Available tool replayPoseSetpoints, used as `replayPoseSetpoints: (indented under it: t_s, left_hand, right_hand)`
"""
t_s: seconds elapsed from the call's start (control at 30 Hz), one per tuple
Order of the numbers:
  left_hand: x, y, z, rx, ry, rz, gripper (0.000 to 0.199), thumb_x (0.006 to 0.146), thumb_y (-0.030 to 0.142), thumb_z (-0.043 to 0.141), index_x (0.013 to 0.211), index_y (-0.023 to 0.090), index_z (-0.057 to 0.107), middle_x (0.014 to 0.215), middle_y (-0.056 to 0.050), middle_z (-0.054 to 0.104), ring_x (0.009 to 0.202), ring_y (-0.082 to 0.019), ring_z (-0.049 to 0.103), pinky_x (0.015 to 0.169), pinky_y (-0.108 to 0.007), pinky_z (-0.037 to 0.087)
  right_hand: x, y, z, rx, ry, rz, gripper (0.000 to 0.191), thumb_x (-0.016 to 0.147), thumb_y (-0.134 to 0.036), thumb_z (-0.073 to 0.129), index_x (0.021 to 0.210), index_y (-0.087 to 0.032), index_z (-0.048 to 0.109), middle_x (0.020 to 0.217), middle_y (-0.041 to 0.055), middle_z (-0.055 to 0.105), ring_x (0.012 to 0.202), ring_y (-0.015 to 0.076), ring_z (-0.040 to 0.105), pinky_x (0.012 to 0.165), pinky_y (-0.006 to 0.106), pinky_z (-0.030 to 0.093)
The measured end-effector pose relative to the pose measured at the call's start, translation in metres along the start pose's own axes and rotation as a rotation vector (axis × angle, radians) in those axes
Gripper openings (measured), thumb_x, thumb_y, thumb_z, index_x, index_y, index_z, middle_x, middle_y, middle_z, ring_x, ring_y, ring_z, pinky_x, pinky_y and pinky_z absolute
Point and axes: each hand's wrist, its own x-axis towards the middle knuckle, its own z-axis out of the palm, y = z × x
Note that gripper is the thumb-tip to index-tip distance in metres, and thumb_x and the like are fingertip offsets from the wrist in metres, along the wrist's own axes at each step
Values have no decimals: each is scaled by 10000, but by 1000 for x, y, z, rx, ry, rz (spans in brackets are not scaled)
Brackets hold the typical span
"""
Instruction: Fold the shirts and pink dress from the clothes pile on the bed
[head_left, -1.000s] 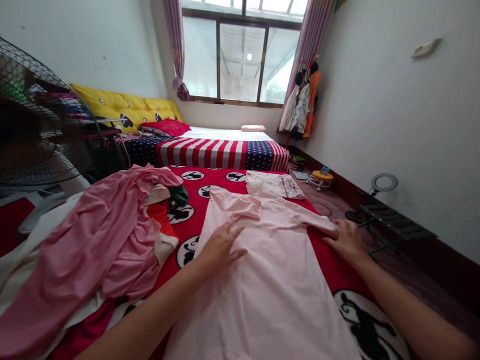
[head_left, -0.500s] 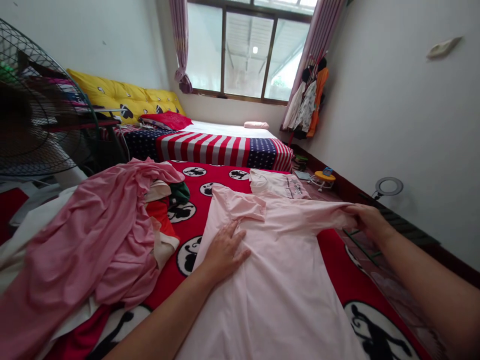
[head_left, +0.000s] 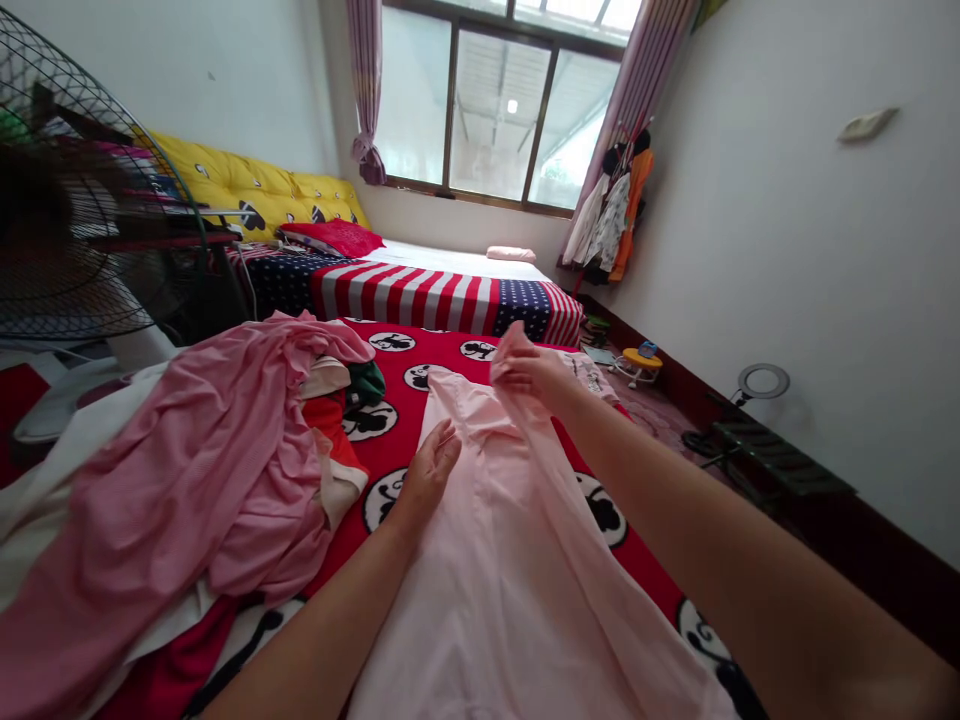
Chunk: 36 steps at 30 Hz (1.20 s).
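- The pale pink shirt (head_left: 487, 590) is being kept laid out lengthwise on the red blanket with round figure prints (head_left: 439, 350), in front of the person.
- A pinch of its fabric is being gripped between the closed fingers of the right hand (head_left: 529, 372), raised above the shirt's upper part.
- That fabric has just been brought inward from the right, where it was being stretched out; the right side is now being turned over the middle, so the shape is being narrowed.
- Nothing is being clasped by the left hand (head_left: 429, 468); its fingers are being held apart from the thumb at the shirt's left edge. Whether the cloth is being pressed cannot be told.
- The folded printed shirt (head_left: 589, 372) is being partly hidden behind the right hand.
- The rose-pink garment (head_left: 180, 490) is being left heaped over other clothes on the left.
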Motion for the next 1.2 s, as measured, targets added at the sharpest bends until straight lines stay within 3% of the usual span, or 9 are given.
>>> replayPoseSetpoints:
  t_s: [0.07,0.13,0.3,0.4,0.57,0.67,0.8,0.97,1.2]
  left_hand:
    - [2,-1,-2,-84,10,-39,681,834,492,601,1395,167,393,1423,-178,451,1302,-281,454,1071,-420,371]
    - [3,0,-3,-123,7,-49,697,820,459,623,1402,172,369,1429,-180,441,1316,-277,436,1079,-427,358]
    - [3,3,0,-85,-38,-23,754,718,372,712,1372,147,414,1397,-187,468,1307,-282,439,1089,-414,339]
    - [3,5,1,-48,-70,-26,734,676,374,728,1329,146,480,1369,-166,500,1283,-282,462,1069,-400,362]
    - [14,15,2,108,-119,-121,692,623,398,761,1255,181,578,1111,-90,656,1077,-246,596,889,-331,479]
    - [25,25,6,141,-132,-262,659,608,375,785,1222,219,609,991,-56,681,926,-186,624,710,-243,495]
    - [37,34,14,110,-87,-410,464,595,325,800,1026,189,696,868,-51,692,701,-128,611,576,-204,473]
    - [46,39,20,88,-14,-372,214,654,293,754,775,137,673,721,-57,674,626,-127,620,537,-201,475]
    - [47,44,14,55,-6,-272,265,654,298,758,808,105,664,763,-80,707,685,-148,668,607,-224,515]
  right_hand:
    - [-18,19,15,-29,-90,4,288,696,-90,700,936,-157,556,801,39,658,675,137,651,603,259,547]
    - [-40,37,8,-64,-133,-2,351,677,-123,728,986,-166,567,958,71,655,800,159,657,631,257,542]
    - [-105,79,-80,-372,-156,-165,332,724,-277,684,1029,-180,598,1082,88,638,950,202,627,812,335,515]
    - [-155,102,-136,-551,-125,-75,348,746,-391,667,1024,-187,620,1063,96,655,985,236,622,859,373,501]
    - [-229,130,-174,-552,-88,115,486,766,-543,612,1090,-182,576,974,93,665,867,228,643,764,346,515]
    - [-252,138,-170,-535,-109,137,515,793,-557,572,1141,-177,552,922,65,646,774,193,622,704,309,505]
    - [-265,138,-154,-700,-68,24,284,781,-453,613,879,-186,618,826,33,611,760,184,580,670,276,473]
    - [-285,119,-130,-561,16,-193,139,851,-323,556,791,-198,547,805,24,573,712,150,556,597,230,455]
    - [-294,111,-67,-585,-186,-493,133,827,-158,514,743,-217,429,661,-27,461,523,91,465,470,192,347]
